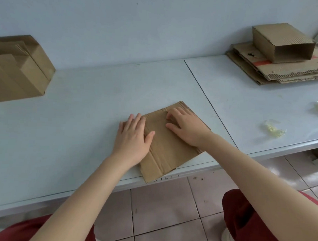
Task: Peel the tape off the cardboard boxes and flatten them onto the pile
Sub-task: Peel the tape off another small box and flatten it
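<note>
Head view
Flattened box (171, 149): at the table's (83, 108) front edge, near corner overhanging.
Left hand (134, 137): palm down on its left side, fingers straight and together, thumb spread.
Right hand (188, 127): on its far part, fingers bent, tips pressing.
Pile (264, 70): far right corner, open box (281, 40) on top.

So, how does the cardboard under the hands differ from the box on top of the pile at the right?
The flattened cardboard lies flat on the table; the box on the pile is hollow, with one end open. The left hand and right hand press on the flattened cardboard; no hand touches the box. Both are brown corrugated cardboard.
</note>
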